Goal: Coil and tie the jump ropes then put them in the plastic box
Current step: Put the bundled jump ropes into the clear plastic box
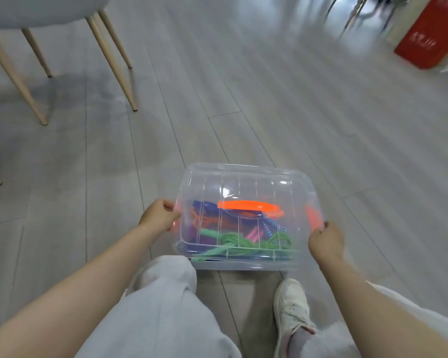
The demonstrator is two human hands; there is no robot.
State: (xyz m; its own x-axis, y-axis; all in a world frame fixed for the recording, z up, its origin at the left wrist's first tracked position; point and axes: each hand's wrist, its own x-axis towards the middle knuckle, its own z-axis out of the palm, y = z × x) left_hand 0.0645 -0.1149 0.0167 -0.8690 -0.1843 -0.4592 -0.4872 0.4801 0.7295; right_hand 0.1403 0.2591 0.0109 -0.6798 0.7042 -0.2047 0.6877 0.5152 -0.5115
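While the plastic box (246,192) sits lidded on the floor (295,112) before my knees, coiled jump ropes (233,240) lie inside. My left hand (159,214) and right hand (326,240) grip its opposite ends.

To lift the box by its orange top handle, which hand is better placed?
Neither clearly. Left hand and right hand both grip the plastic box sides, about equally far from the orange handle.
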